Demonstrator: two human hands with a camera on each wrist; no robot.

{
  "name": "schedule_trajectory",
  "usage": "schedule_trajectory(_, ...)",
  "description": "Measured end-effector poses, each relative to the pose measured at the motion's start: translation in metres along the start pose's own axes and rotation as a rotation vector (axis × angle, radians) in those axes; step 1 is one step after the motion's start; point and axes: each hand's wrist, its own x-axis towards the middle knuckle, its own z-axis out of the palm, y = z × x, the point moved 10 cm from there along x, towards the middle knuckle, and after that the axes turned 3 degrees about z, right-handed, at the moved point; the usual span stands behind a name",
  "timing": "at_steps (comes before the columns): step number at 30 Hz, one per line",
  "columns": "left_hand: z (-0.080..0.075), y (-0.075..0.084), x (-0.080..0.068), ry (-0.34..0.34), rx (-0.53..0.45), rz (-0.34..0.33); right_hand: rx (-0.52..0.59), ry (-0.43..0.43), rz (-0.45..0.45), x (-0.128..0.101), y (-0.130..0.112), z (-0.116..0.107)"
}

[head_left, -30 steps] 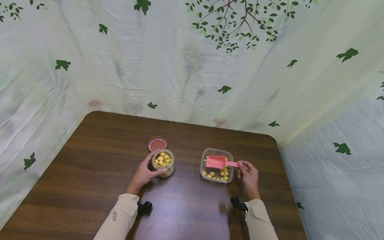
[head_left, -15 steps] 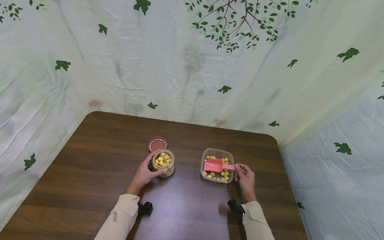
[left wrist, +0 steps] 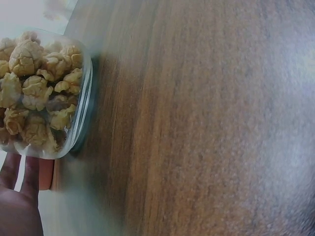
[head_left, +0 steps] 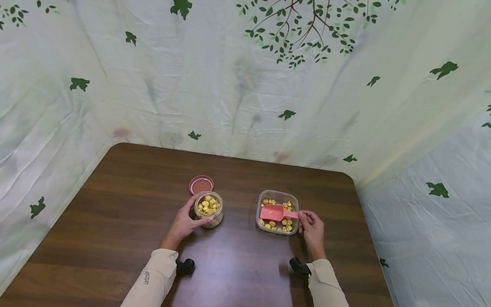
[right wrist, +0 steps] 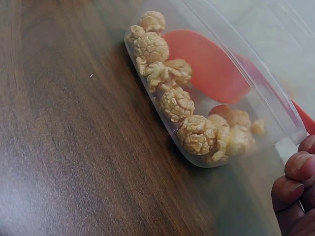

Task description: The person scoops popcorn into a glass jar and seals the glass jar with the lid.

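A clear jar (head_left: 209, 208) (left wrist: 42, 98) full of yellow popcorn stands on the brown table, and my left hand (head_left: 183, 221) (left wrist: 17, 196) grips its left side. To the right sits a clear plastic tub (head_left: 277, 212) (right wrist: 221, 88) with popcorn in it. A pink scoop (head_left: 273, 212) (right wrist: 209, 64) lies in the tub with its handle toward the right rim. My right hand (head_left: 311, 228) (right wrist: 295, 191) pinches that handle at the tub's right edge.
A reddish jar lid (head_left: 201, 184) lies flat just behind the jar. The wooden table (head_left: 134, 204) has rounded far corners. A leaf-printed white cloth (head_left: 245, 85) hangs close behind and to both sides. Small black wrist cameras (head_left: 185, 266) sit near both cuffs.
The scoop has come down from above the tub into it and shifted slightly left and nearer. My right hand followed it. The left hand and jar stayed put.
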Motion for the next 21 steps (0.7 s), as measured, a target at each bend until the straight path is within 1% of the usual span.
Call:
schedule_trajectory(4,0.0,0.0,0.0,0.005,0.0,-0.003,-0.027,-0.002,0.002,-0.001,-0.001,0.0)
schedule_trajectory(10,0.001,0.0,0.0,0.001,0.011,0.005,-0.039,-0.015,0.009,-0.002,-0.001,0.001)
schedule_trajectory(18,-0.001,-0.001,-0.001,0.01,0.005,-0.014,-0.058,-0.031,-0.023,-0.002,-0.003,0.0)
schedule_trajectory(21,0.0,0.013,-0.003,0.0,0.012,-0.032,-0.082,-0.019,-0.012,-0.004,-0.007,-0.004)
